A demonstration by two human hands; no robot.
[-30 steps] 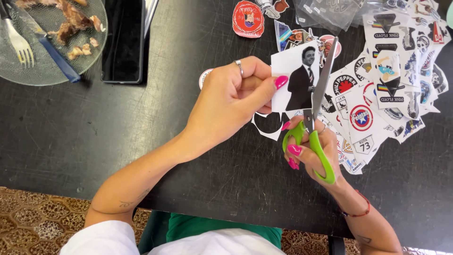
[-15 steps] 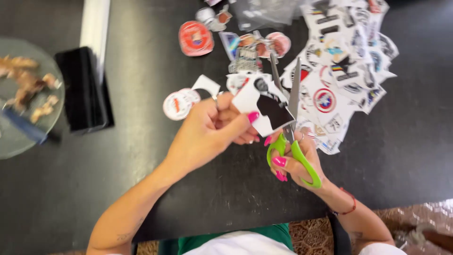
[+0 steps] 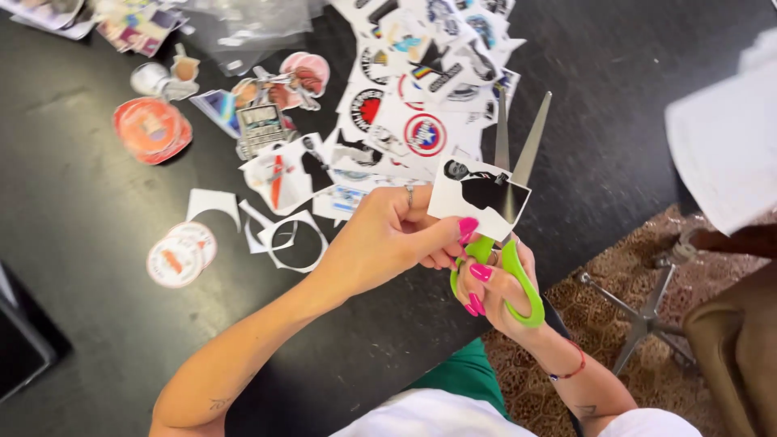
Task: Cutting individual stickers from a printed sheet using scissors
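My left hand [image 3: 388,235] pinches a white paper cutout [image 3: 477,194] printed with a dark-suited figure, holding it by its lower edge. My right hand [image 3: 494,287] grips green-handled scissors [image 3: 510,251] whose metal blades stand apart and point up, with the cutout sitting between them. Both hands hover over the near edge of a black table [image 3: 105,324]. A pile of printed stickers and cutouts [image 3: 413,105] lies just beyond the hands.
Round red-and-white stickers [image 3: 180,252] and white paper scraps [image 3: 283,235] lie left of my hands. A red round sticker [image 3: 152,128] and clear plastic wrap [image 3: 251,20] sit further back. A dark flat device [image 3: 20,348] is at the left edge. Patterned carpet and a chair base [image 3: 639,311] are on the right.
The view has swung left and tilted, so the plate left the frame and the carpet and chair base came in. The scissor blades are now spread around the cutout.
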